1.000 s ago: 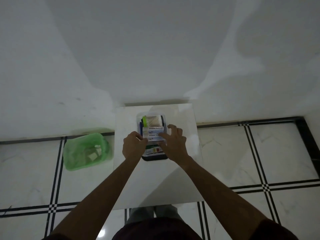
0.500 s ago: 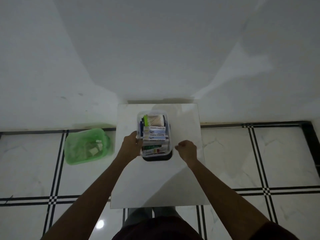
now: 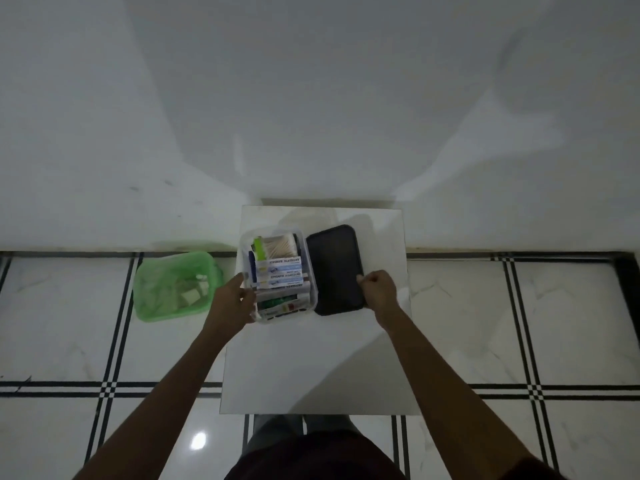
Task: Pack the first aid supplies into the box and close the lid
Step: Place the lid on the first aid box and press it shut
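Note:
A clear plastic box stands on the small white table, filled with first aid supplies: antiseptic bandage packets, cotton swabs and a green tube. My left hand grips the box's left wall. Flat on the table, right of the box and touching it, lies the black lid. My right hand pinches the lid's right edge near its front corner.
A green plastic basket with some white scraps stands on the tiled floor left of the table. A white wall rises right behind the table. My legs show under the table's front edge.
The black lid, earlier under the box, has come out to the right and now lies beside it. My right hand went from the supplies to the lid. The box shifted slightly left.

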